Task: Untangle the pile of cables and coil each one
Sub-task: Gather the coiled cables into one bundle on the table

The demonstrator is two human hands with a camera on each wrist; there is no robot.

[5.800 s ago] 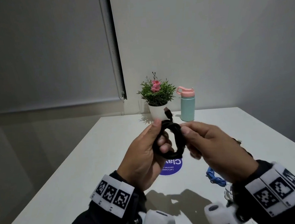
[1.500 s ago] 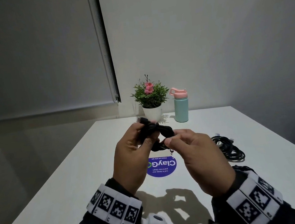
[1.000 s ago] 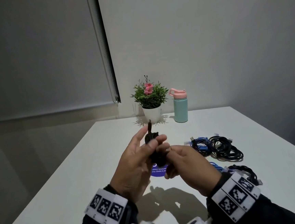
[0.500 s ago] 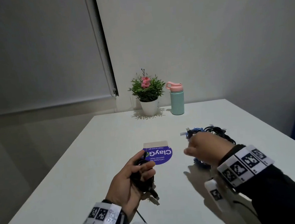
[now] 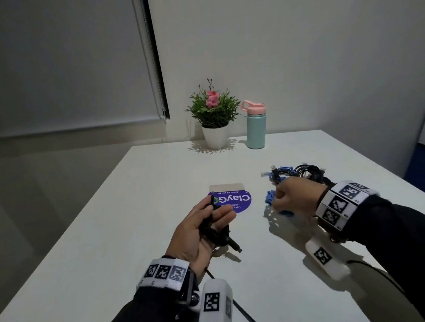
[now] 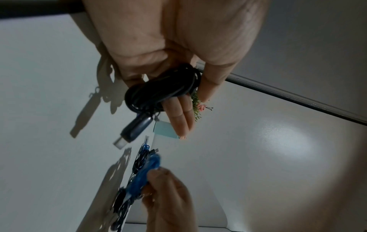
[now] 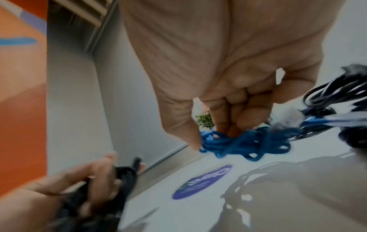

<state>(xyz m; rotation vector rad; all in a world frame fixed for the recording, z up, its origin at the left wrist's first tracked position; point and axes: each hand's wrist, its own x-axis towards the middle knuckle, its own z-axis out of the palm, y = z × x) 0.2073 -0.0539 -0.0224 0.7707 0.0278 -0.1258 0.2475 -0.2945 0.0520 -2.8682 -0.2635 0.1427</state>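
Black coil: we see the coiled black cable (image 5: 216, 233) above the near middle of the worktop (image 5: 124, 220), its USB plug (image 6: 132, 131) hanging out of the bundle.
Left hand: our left hand (image 5: 200, 235) grips that coil, thumb and fingers wrapped round it.
Blue cable: a bunched blue cable (image 7: 238, 145) lies at 3 o'clock from the coil.
Right hand: our right hand (image 5: 295, 198) pinches the blue bunch with curled fingers.
Pile: the remaining cables (image 5: 302, 172) lie just beyond, at 12 o'clock of that hand.
Backdrop: purple sticker (image 5: 233, 202) between the hands; potted plant (image 5: 213, 114) and teal bottle (image 5: 254, 126) at the far edge.
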